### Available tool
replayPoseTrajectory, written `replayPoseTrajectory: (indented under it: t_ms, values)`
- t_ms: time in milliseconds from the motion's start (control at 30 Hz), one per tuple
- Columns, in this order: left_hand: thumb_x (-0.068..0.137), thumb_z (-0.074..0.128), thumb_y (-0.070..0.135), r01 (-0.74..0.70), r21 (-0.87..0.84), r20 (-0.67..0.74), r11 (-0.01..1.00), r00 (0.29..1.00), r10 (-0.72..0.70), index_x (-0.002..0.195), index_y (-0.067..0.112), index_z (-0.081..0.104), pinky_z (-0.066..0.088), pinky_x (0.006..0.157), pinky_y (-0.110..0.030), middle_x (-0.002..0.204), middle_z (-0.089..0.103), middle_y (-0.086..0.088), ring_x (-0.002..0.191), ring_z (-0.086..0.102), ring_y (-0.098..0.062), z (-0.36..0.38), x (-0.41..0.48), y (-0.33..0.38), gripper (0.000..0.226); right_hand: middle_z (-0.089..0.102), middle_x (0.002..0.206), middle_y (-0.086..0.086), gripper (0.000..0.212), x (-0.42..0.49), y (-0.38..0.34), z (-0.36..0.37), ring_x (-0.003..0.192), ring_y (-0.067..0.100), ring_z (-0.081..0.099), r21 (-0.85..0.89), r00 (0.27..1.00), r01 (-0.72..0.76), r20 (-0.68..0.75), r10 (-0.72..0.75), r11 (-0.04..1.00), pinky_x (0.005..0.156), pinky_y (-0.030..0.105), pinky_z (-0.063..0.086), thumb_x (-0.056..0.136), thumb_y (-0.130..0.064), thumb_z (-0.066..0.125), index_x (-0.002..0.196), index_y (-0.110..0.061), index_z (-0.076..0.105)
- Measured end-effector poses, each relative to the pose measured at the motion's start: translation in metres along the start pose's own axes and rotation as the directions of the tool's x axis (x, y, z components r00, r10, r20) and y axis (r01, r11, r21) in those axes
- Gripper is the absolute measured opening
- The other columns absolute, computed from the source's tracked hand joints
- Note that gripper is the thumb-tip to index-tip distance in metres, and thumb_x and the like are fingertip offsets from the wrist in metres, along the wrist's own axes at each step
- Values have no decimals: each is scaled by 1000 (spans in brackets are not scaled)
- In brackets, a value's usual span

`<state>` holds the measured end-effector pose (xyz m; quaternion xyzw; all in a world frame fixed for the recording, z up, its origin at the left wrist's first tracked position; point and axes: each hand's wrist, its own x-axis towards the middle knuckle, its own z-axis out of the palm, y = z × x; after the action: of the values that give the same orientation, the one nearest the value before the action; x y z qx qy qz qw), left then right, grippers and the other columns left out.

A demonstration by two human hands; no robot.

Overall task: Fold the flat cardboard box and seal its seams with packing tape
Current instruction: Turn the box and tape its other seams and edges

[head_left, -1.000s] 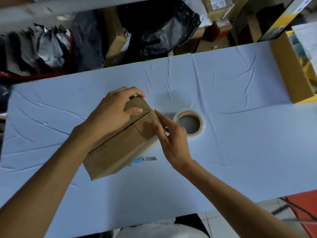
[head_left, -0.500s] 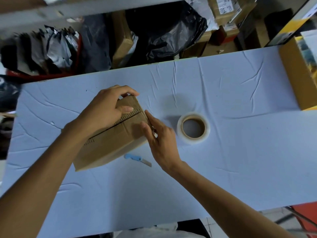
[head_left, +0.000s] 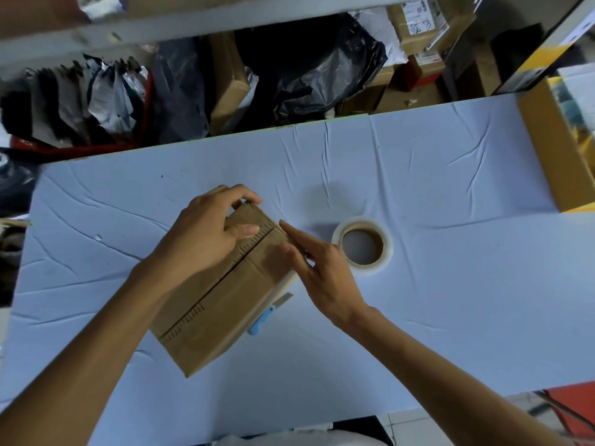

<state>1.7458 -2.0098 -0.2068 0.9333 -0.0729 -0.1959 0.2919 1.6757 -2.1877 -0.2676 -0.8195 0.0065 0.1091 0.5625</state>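
Since half a second ago the cardboard box (head_left: 219, 313) has swung a little, so its right edge now touches the blue cutter (head_left: 262, 318), which lay clear of it before. Both of your hands have stayed at the box's far end.

The box sits folded in the middle of the table (head_left: 450, 300), with its centre seam (head_left: 222, 284) running from the near left to the far right. Judging by your hands, you are closing off the far end of that seam. To do it well, keep both flaps level and butted together, then rub outward from the seam and down over the corner so that nothing lifts. I cannot tell whether tape already covers the seam.

Your left hand (head_left: 206, 239) grips the far end of the box, with its fingers curled over the far edge and the thumb (head_left: 246, 229) flat on top just beside the seam. Your right hand (head_left: 325, 272) holds nothing. Its fingers (head_left: 296, 239) are straight and together, pressing on the box's far right corner.

The tape roll (head_left: 388, 249) lies flat just to the right of that hand, within easy reach. Mind the cutter's blade when you next turn the box.
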Motion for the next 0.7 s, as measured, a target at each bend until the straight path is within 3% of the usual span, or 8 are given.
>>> replayPoseTrajectory:
  t_ms: [200, 367, 533, 700]
  values:
    - [84, 70, 18, 61, -18, 7, 998, 998, -61, 112, 35, 59, 52, 86, -41, 108, 59, 5, 92, 59, -17, -5, -1, 1, 35, 71, 109, 5, 43, -3, -6, 7, 97, 18, 65, -32, 998, 60, 7, -60, 998, 82, 40, 52, 98, -34, 50, 136, -14, 53]
    - [82, 71, 17, 106, -45, 27, 993, 994, -104, 112, 34, 60, 49, 85, -36, 111, 58, 5, 92, 58, -15, -15, -5, -4, 36, 71, 107, 5, 42, 1, -11, 14, 91, 12, 63, 6, 997, 78, 19, -78, 997, 80, 32, 51, 96, -31, 55, 134, -14, 56]
    - [81, 72, 20, 123, -84, 82, 989, 990, -116, 103, 41, 58, 50, 81, -34, 106, 58, 13, 88, 58, -6, -17, -10, -8, 33, 68, 120, -6, 45, -2, -5, 15, 107, 4, 63, 140, 998, -57, 43, 51, 989, 92, 29, 53, 89, -40, 63, 129, -19, 61]
    - [81, 72, 22, 117, -106, 129, 987, 986, -103, 103, 41, 57, 52, 81, -33, 105, 57, 18, 92, 60, -5, -17, -7, -10, 33, 69, 117, -5, 45, -1, 1, 14, 104, 7, 64, 94, 999, 12, 31, -15, 995, 88, 32, 56, 86, -38, 67, 126, -16, 64]
